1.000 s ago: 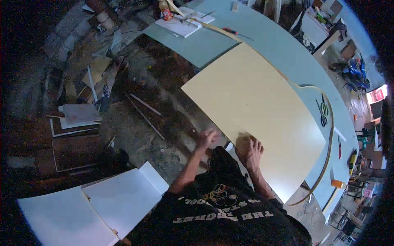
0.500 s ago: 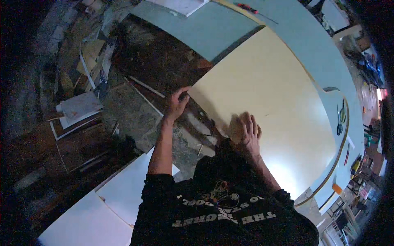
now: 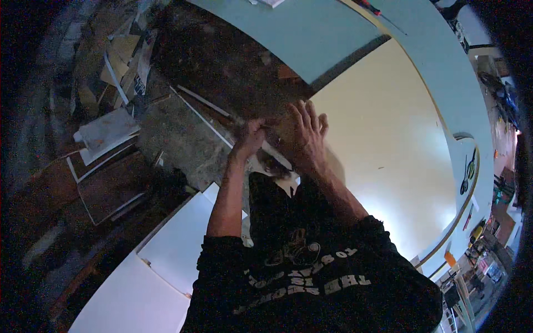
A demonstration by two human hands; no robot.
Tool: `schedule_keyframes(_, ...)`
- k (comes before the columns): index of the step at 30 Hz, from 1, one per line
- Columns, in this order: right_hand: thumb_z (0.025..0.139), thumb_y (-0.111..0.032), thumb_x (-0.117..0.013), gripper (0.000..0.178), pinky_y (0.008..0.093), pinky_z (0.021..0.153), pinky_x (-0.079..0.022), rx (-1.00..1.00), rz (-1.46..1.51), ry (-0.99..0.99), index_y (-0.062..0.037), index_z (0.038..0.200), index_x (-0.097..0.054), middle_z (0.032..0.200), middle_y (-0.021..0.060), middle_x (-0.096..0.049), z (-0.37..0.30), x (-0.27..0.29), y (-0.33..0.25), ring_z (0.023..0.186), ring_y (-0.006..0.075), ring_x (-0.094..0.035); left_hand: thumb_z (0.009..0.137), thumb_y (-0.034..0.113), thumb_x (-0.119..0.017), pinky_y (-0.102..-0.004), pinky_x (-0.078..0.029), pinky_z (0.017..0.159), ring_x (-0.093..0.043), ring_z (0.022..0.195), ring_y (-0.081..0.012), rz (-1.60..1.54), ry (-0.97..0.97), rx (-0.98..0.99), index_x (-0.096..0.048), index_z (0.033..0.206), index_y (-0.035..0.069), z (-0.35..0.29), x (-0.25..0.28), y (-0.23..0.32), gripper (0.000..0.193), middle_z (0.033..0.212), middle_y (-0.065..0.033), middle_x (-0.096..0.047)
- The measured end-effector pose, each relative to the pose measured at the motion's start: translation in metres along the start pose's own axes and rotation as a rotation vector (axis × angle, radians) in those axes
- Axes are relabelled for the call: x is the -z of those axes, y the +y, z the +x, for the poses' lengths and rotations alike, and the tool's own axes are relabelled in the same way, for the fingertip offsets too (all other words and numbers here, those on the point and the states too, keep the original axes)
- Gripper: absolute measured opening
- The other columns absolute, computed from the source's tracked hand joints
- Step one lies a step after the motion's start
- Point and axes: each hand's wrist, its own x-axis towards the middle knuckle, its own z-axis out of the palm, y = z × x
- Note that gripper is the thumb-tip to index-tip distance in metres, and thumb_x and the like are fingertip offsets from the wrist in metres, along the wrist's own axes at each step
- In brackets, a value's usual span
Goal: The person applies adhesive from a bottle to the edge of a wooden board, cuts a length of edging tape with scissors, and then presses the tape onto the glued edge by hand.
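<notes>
A large cream panel (image 3: 394, 133) lies on the pale blue-green table (image 3: 288, 33), its left edge close to me. My right hand (image 3: 311, 136) is at that edge, fingers stretched and slightly apart, with nothing visible in it. Left of it, beyond the panel's edge and above the dark floor, my left hand (image 3: 250, 137) is curled closed. Whatever it may hold is blurred and too dark to make out. The two hands are a short way apart.
Scissors (image 3: 465, 177) and a red-handled screwdriver (image 3: 369, 7) lie on the table, near a curved wooden strip (image 3: 469, 205). White boards (image 3: 127, 294) stand at lower left. Long thin strips (image 3: 202, 116) and scrap pieces (image 3: 119, 61) lie on the floor to the left.
My right hand has lifted off the panel's surface and moved up and left to its edge. My left hand has shifted slightly right and down and curled closed. The view has shifted a little.
</notes>
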Motion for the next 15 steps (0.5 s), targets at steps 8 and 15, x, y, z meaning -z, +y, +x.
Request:
schedule_keyframes(8,0.081,-0.043,-0.070,0.078,0.0582,0.113,-0.016,-0.070,-0.093,0.000,-0.0100,0.144,-0.036,0.151,0.0089,-0.035,0.004,-0.005,-0.012,0.144,0.0295,-0.024,0.077,-0.006,-0.038,-0.0338,-0.049,0.083,-0.063,0.090,-0.0183,-0.035,-0.145,0.044,-0.067,0.100,-0.003,0.011,0.019,0.000,0.037,0.093,-0.0078,-0.068)
schedule_keyframes(15,0.077,-0.033,-0.076,0.081,0.0542,0.113,-0.023,-0.146,-0.092,0.015,-0.0050,0.142,-0.036,0.144,0.0165,-0.043,0.008,0.003,-0.044,0.138,0.0329,-0.036,0.077,-0.006,-0.046,-0.0334,-0.050,0.074,-0.064,0.078,-0.0203,-0.185,-0.269,-0.214,-0.067,0.098,-0.002,0.031,0.030,-0.030,0.030,0.088,-0.0119,-0.067)
